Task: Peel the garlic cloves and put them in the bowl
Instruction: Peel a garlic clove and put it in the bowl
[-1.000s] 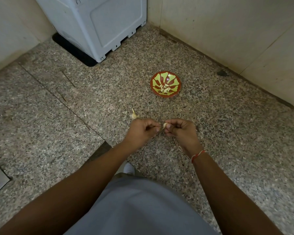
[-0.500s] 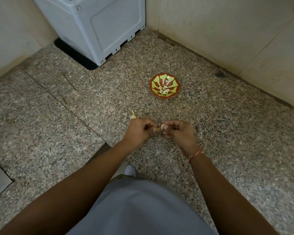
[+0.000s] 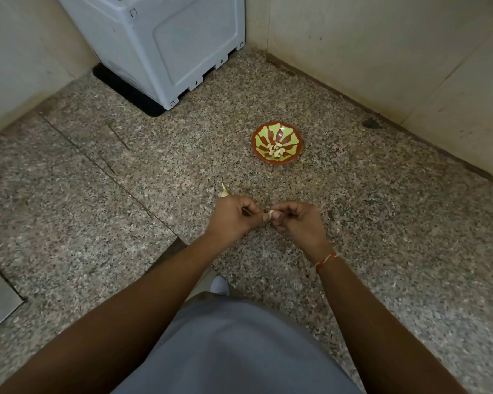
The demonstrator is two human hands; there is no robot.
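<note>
Hands drift a bit apart now, right hand (image 3: 298, 223) pinching the clove (image 3: 271, 214), left hand (image 3: 234, 218) curled on something thin, maybe peel, so a loose grip could drop it on the floor (image 3: 382, 223) short of the bowl (image 3: 276, 143).

We see a speckled granite floor (image 3: 353, 223) in grey, pink and black, and on it, towards its far right corner, a bowl (image 3: 276, 160) with a red-brown rim and yellow-green petal shapes radiating over red-brown inside, holding pale cream peeled cloves (image 3: 276, 149). The clove (image 3: 271, 214) we see pinched in the right hand (image 3: 299, 223) is off-white, and a red and white thread (image 3: 325, 261) circles that wrist. The appliance (image 3: 165, 44) by the floor's far edge is pale blue-grey on a black mat (image 3: 125, 89), the walls (image 3: 382, 52) are cream, and the clothing (image 3: 239, 351) is plain grey.
</note>
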